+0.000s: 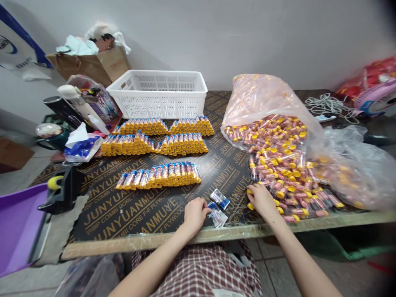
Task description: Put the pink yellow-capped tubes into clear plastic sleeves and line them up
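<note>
My left hand has its fingers curled and its fingertips pinched at the edge of a small pile of blue-and-clear printed sleeves. Another flat sleeve lies just behind that pile. To the right, my right hand closes its fingers round a small yellow-capped tube, mostly hidden by them. Beside it spreads a heap of clear tubes with pink contents and yellow caps, spilling from a large plastic bag. Sleeved tubes stand stacked in a front row, left of centre.
Further stacks of sleeved tubes sit in front of a white plastic basket. A black tape dispenser and purple dustpan-like piece are at left. Bottles, a tissue pack, cable and pink fan flank the table.
</note>
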A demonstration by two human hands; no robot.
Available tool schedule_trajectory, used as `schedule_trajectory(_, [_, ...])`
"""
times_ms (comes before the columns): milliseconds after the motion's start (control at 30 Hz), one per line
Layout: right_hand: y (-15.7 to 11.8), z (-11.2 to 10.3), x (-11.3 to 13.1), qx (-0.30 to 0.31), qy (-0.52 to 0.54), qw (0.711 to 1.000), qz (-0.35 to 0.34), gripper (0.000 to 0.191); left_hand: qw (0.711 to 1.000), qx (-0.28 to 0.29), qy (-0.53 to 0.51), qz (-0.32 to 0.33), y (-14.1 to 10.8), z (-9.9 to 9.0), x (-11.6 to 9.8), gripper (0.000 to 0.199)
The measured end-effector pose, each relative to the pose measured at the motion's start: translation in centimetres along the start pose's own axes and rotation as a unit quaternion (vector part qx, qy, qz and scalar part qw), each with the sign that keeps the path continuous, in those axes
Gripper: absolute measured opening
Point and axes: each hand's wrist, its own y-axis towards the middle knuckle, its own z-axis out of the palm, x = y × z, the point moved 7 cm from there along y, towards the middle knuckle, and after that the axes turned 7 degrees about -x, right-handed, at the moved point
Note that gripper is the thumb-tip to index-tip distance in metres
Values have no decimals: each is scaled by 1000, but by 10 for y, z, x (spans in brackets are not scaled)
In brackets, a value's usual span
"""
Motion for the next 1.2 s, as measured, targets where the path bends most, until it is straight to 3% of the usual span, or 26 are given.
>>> schedule_trajectory(67, [1,-7,-2,-26,15,1000,5,21,1000,4,2,2,2,-2,0,13])
schedule_trajectory(167, [0,-28,-1,-124,80,988,40,28,1000,17,14,17,2,-2,-1,17])
schedule_trajectory(267, [-6,-45,3,-211,243,938,131,30,999,26,30,31,-1,-1,-2,10])
schedule_trajectory(367, [-10,-41,17,-189,447,847,215,32,999,22,33,34,-5,-2,-3,4])
schedule_trajectory(433, [-10,-37,33,-155,549,789,228,35,999,7,27,45,-7,-4,-6,5])
schedule_trajectory(533, [-13,-35,53,-110,604,757,224,33,998,-29,-44,33,-7,-12,-8,10])
schedule_trajectory(633, [-18,-33,67,-75,601,764,221,29,973,-52,-212,-75,-4,-19,4,16])
schedule_trajectory(733, [-26,-35,80,-60,597,770,217,27,894,-57,-390,-215,-2,-20,20,25])
schedule_trajectory(800, [-30,-37,91,-53,603,770,204,26,846,-53,-457,-269,-2,-23,25,37])
schedule_trajectory(867, [-33,-38,100,-49,606,773,180,26,819,-55,-487,-298,-2,-27,29,42])
schedule_trajectory(1000, [-28,-35,99,-80,558,816,128,22,800,-82,-506,-312,-3,-38,34,34])
schedule_trajectory(1100, [-14,-21,76,-117,466,870,115,23,798,-87,-504,-318,-5,-41,38,32])
schedule_trajectory(1200, [5,1,49,-108,377,914,104,24,795,-83,-505,-325,-7,-42,41,32])
